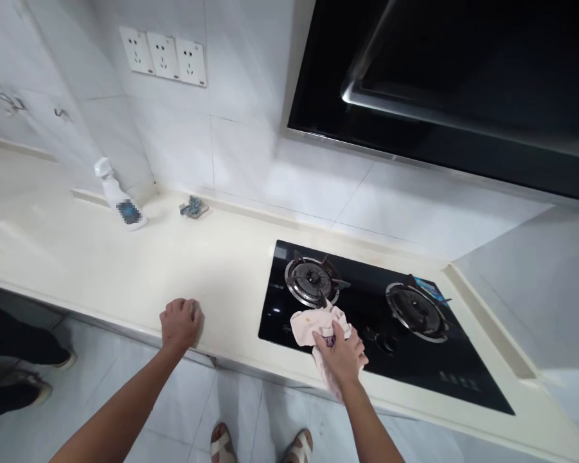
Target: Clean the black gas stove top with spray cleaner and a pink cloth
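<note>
My right hand (343, 355) grips a crumpled pale pink cloth (308, 325) at the front of a black glass gas stove (279, 296). Part of the cloth hangs below the hand, towards the counter's front edge. Just behind the cloth is the left burner (313, 280), with its dark pan support and shiny ring. My left hand (179, 323) rests on the cream countertop (222, 276), left of the stove, its fingers curled into a loose fist with nothing visible in them.
A white spray bottle (119, 196) and a small grey-blue rag (193, 207) stand near the back wall. The right burner (417, 312) has a blue packet (430, 289) behind it. A black range hood (443, 77) overhangs the stove. Another person's legs (19, 334) are at the left.
</note>
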Demonstrator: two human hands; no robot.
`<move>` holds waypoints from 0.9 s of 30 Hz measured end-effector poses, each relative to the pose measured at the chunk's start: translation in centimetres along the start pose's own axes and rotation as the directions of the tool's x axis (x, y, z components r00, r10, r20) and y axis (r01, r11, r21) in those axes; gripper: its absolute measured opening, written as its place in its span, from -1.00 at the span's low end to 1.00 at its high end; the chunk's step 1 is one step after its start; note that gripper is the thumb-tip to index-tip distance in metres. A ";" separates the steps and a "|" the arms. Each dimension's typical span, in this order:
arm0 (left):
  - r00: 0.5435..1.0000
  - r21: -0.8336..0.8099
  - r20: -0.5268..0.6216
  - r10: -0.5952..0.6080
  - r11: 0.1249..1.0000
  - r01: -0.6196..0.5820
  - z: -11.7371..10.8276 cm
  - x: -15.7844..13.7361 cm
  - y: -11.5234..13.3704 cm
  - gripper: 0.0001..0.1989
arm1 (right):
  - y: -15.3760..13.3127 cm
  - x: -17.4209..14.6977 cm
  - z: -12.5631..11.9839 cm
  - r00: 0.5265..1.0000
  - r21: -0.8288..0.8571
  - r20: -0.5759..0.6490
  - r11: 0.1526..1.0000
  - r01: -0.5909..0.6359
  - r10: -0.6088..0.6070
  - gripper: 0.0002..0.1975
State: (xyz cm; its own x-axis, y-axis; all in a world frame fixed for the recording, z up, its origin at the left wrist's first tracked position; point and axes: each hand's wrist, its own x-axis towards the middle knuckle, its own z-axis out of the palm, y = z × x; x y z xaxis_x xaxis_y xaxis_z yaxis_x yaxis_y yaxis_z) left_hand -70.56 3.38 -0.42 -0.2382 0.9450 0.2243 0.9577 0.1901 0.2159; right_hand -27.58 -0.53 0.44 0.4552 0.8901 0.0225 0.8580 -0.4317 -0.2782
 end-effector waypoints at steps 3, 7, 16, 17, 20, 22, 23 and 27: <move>1.000 0.010 -0.001 -0.003 1.000 0.003 -0.1 -0.1 0.2 -0.69 | -2.7 -0.8 1.0 0.999 -0.113 -0.022 0.993 0.046 -0.048 -0.29; 1.000 0.005 0.006 -0.001 1.000 0.001 -0.3 -0.1 0.3 -0.71 | -7.1 -2.8 1.4 0.984 -0.130 0.014 0.975 0.180 -0.180 -0.35; 1.000 -0.001 0.008 -0.010 1.000 0.010 -0.4 -0.1 0.3 -0.72 | -18.2 -9.2 2.8 0.665 0.134 0.193 0.691 0.710 -0.721 -0.55; 1.000 -0.001 0.009 -0.008 1.000 0.008 -0.5 -0.1 0.3 -0.72 | -18.2 -9.8 2.9 0.619 0.170 0.194 0.648 0.743 -0.761 -0.56; 1.000 -0.004 0.012 -0.003 1.000 0.003 -0.5 -0.2 0.3 -0.72 | -15.0 -10.0 2.6 0.551 0.246 0.166 0.576 0.780 -0.818 -0.61; 1.000 -0.011 0.015 -0.004 1.000 0.004 -0.5 -0.3 0.3 -0.72 | -10.6 -9.1 2.1 0.599 0.219 0.135 0.614 0.759 -0.789 -0.63; 1.000 -0.016 0.017 -0.005 1.000 0.005 -0.4 -0.3 0.3 -0.72 | -8.0 -8.5 1.9 0.655 0.178 0.110 0.663 0.727 -0.747 -0.65; 1.000 -0.040 0.025 -0.010 0.999 0.011 -0.3 -0.5 0.4 -0.75 | 1.3 -6.1 0.7 0.871 0.037 0.006 0.870 0.491 -0.492 -0.69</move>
State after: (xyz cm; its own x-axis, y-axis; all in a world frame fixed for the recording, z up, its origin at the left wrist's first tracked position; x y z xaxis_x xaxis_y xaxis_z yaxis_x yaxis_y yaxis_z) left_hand -70.12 2.87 -0.12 -0.2434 0.9495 0.1981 0.9479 0.1895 0.2560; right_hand -29.40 -6.37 -0.77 -0.0271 0.9882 0.1509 0.9614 0.0671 -0.2670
